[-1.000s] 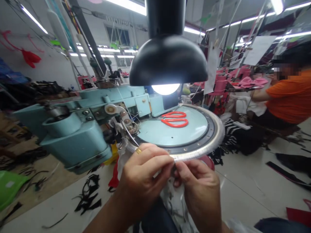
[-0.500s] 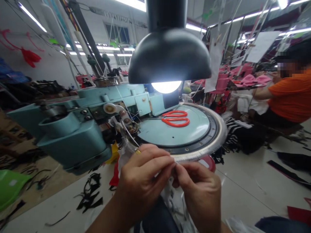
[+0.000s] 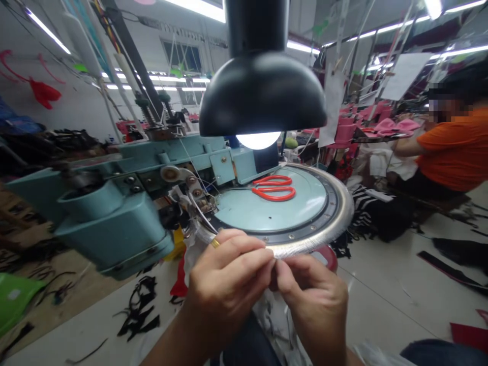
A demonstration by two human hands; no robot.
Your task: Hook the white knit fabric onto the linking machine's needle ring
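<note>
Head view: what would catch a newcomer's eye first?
The lit black lamp, at top centre above the round plate. Red-handled scissors lie on that plate. Below, the left hand and right hand come close together at the ridged near rim.

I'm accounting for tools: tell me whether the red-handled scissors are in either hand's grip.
No, the red-handled scissors lie on the round pale-blue plate, apart from both the left hand and the right hand.
</note>
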